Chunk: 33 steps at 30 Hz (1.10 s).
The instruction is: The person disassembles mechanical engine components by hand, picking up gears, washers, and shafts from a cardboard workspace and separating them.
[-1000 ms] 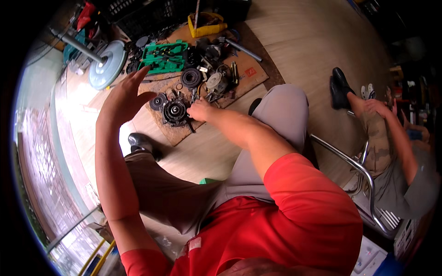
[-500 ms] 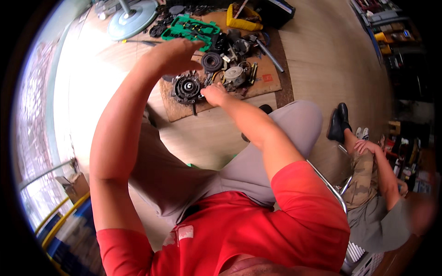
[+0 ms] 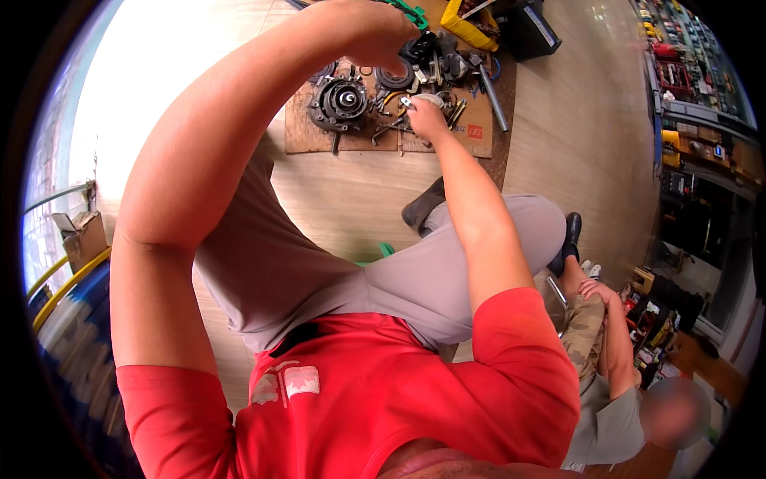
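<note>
My right hand (image 3: 425, 118) has moved off the round hub (image 3: 341, 101), now pinching a small metal part (image 3: 408, 102); my left hand (image 3: 369, 32) has lifted, loosely curled, holding nothing I can see.

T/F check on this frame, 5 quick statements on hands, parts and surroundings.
1. The right hand reaches down to the metal parts on the cardboard sheet. True.
2. The left hand rests flat on the floor. False: it is raised, above the parts.
3. A round dark hub-like part lies on the cardboard, left of the right hand. True.
4. The person wears a blue shirt. False: the shirt is red.
5. Nobody else is in view. False: another person sits at the lower right.
</note>
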Each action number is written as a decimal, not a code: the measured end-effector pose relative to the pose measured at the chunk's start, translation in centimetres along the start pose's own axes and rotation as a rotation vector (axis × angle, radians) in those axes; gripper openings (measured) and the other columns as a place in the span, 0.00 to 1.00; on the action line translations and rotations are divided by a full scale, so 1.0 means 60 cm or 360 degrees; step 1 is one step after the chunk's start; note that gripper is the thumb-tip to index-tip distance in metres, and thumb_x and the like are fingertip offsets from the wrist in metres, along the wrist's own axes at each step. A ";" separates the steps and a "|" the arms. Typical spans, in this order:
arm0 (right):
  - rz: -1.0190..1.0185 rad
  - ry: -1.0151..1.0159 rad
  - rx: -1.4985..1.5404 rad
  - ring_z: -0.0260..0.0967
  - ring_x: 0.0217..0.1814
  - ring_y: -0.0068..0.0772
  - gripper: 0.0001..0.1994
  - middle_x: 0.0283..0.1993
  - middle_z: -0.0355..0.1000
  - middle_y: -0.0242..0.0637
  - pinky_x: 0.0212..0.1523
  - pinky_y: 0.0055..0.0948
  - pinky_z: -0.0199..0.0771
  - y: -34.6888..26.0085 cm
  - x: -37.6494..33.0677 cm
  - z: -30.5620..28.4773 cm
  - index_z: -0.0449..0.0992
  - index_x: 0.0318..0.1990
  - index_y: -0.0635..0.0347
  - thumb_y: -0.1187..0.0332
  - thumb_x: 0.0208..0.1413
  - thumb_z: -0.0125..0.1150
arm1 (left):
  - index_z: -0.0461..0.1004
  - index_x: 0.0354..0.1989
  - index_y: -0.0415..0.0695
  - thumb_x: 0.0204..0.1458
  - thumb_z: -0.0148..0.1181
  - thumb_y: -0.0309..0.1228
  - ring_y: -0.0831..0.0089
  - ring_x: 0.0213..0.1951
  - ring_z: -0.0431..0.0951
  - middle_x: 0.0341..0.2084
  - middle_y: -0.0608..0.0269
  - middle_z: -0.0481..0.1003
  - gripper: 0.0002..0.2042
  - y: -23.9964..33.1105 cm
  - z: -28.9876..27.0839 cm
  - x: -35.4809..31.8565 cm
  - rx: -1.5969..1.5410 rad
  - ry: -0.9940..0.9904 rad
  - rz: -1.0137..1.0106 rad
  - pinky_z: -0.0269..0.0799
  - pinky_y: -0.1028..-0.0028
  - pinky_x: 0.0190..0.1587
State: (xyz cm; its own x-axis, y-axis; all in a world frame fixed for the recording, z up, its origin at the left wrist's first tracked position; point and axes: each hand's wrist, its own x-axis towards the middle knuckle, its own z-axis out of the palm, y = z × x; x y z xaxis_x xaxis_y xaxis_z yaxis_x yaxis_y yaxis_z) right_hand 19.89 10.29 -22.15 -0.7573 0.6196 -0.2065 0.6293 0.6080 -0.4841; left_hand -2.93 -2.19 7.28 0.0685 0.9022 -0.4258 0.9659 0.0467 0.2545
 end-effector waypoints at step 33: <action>0.0765 -0.0058 -0.0036 0.70 0.49 0.53 0.14 0.43 0.73 0.53 0.49 0.44 0.70 0.044 0.074 0.200 0.73 0.46 0.59 0.69 0.50 0.57 | 0.72 0.47 0.46 0.42 0.64 0.37 0.56 0.40 0.78 0.34 0.48 0.78 0.22 -0.059 0.028 0.026 -0.0174 0.0064 -0.0262 0.74 0.61 0.41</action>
State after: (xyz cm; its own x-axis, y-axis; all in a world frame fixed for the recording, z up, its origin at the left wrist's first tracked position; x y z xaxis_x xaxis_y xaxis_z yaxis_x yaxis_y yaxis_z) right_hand 16.08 8.70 -34.53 -0.3853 0.8153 -0.4322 0.9128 0.2682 -0.3079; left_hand -5.82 -1.70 4.25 -0.1005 0.8948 -0.4350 0.9302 0.2396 0.2779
